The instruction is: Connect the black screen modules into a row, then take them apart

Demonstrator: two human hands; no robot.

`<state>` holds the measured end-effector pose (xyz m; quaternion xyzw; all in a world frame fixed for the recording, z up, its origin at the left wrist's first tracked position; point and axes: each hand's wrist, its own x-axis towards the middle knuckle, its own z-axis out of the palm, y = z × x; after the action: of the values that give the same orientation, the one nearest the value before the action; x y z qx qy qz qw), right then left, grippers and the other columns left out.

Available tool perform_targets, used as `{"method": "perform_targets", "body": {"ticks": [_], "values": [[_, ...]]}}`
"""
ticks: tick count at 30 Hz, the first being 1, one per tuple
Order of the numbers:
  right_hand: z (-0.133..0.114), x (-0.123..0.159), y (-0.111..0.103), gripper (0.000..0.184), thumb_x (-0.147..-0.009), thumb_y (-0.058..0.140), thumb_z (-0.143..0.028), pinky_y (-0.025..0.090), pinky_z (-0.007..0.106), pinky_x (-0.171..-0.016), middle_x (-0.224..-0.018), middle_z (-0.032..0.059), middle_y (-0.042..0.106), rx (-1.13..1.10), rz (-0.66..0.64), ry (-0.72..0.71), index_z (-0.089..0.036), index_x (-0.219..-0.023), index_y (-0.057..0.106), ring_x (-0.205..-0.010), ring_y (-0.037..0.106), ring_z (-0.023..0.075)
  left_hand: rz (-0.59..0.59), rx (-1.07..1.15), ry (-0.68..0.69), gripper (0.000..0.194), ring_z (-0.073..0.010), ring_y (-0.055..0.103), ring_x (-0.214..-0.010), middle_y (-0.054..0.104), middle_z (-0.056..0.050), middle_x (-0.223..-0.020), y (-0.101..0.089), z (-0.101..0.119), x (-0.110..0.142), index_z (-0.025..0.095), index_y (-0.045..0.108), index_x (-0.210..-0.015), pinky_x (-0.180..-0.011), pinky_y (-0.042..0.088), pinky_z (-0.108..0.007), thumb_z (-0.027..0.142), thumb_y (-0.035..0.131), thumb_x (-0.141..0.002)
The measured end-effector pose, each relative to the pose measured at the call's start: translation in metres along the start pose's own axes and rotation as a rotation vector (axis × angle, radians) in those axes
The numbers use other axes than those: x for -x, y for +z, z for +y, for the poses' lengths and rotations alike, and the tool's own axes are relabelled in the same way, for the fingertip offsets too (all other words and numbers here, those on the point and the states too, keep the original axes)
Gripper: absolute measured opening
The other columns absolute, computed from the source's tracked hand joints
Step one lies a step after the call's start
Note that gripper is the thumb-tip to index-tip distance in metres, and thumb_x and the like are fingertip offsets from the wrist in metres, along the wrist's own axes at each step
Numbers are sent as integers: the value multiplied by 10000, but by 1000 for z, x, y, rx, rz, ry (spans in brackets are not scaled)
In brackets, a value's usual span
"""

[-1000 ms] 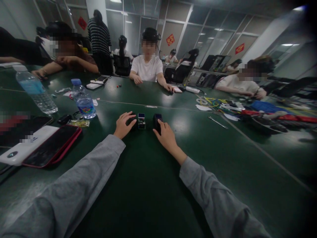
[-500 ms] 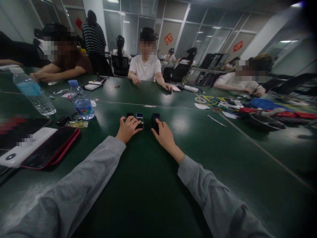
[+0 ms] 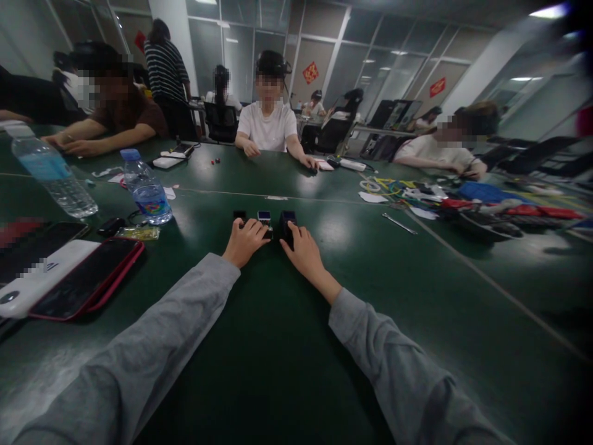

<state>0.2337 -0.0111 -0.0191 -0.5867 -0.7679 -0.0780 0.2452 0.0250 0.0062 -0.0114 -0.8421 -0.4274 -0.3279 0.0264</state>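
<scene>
My left hand (image 3: 248,241) is closed over a small device with a little lit-looking screen (image 3: 264,216), its fingers curled across the top and hiding most of it. Just left of those fingers, a small flat black piece (image 3: 239,215) shows on the dark green table (image 3: 273,346). My right hand (image 3: 303,248) grips a small black box (image 3: 288,217), thumb along the near left side and fingers on top. A narrow gap separates the box from the screened device. Both forearms wear grey sleeves.
To the left are two water bottles (image 3: 147,191), several phones (image 3: 88,278) and a small clear packet (image 3: 139,233). On the right lie a wrench (image 3: 399,224) and a heap of cables and tools (image 3: 463,204). Several people sit around the table, one directly opposite (image 3: 267,120).
My left hand has slid the screened device rightward, away from the flat black piece and nearer the black box. My right hand stays on its box. The view has shifted slightly.
</scene>
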Motion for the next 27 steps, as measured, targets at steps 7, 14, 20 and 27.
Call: {"method": "perform_targets", "body": {"ticks": [7,14,20,27], "values": [[2,0,2,531,-975,487,-382,503,435,-846,-1121,161,537,15,4,-3,-118,-1427,396,-999,551,304,153,-97,-83,337,-291,527,-1166,641,-100,-1207,-11,5,-2,232,614,-1186,-1017,324,-505,442,466,-968],[2,1,0,546,-981,479,-392,506,426,-838,-1160,169,528,-6,-19,-10,-110,-1438,379,-1018,547,304,402,106,-533,289,-169,626,-831,607,-101,-1164,-17,-49,13,178,567,-1200,-812,499,-339,290,457,-957],[2,0,-1,554,-975,483,-393,507,432,-845,-1172,175,523,-20,-39,6,-117,-1443,372,-1019,550,304,215,212,-595,389,-242,611,-1112,645,-129,-1218,-11,-59,15,154,602,-1238,-935,498,-385,384,525,-934],[1,2,-2,567,-985,484,-395,524,421,-833,-1180,163,561,-79,-55,23,-135,-1466,336,-1026,571,298,62,361,-685,466,-142,646,-611,695,-114,-1148,-18,-49,10,188,563,-1341,-717,558,-349,440,504,-954]]}}
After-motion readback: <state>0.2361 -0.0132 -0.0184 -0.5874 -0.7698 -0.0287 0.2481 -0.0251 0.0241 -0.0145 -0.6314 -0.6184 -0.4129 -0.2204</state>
